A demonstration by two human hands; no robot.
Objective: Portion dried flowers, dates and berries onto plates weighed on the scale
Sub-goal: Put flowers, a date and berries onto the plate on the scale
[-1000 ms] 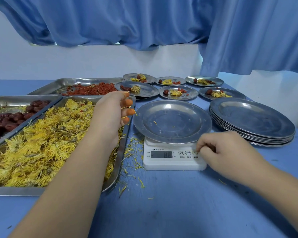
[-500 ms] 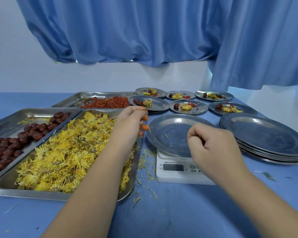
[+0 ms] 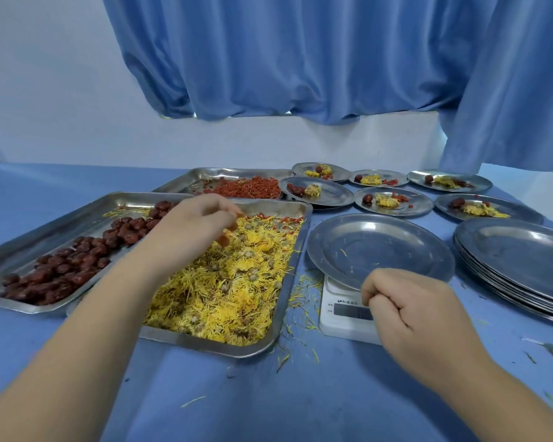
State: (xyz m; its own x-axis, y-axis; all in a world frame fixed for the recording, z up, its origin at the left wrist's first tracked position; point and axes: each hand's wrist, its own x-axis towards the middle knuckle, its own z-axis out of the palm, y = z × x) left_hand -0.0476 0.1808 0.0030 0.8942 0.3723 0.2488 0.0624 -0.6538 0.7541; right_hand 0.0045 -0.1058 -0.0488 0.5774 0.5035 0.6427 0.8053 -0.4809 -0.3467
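A steel plate [image 3: 380, 250] holding only a few yellow petals rests on the white scale [image 3: 342, 314]. My left hand [image 3: 192, 224] hovers over the far end of the tray of yellow dried flowers [image 3: 233, 282], fingers curled downward; whether it holds anything is unclear. My right hand [image 3: 406, 311] is a loose fist in front of the scale, covering part of its display. A tray of dark red dates [image 3: 77, 260] lies to the left and a tray of red berries [image 3: 246, 189] sits behind.
Several filled plates [image 3: 393, 200] stand in two rows at the back right. A stack of bare steel plates [image 3: 517, 266] sits right of the scale. Loose petals litter the blue tabletop [image 3: 300, 393] between tray and scale. A blue curtain hangs behind.
My left hand moved left from the tray's right rim to over the flowers. My right hand lifted from the scale's buttons, then settled as a fist before the scale. The view tilted up.
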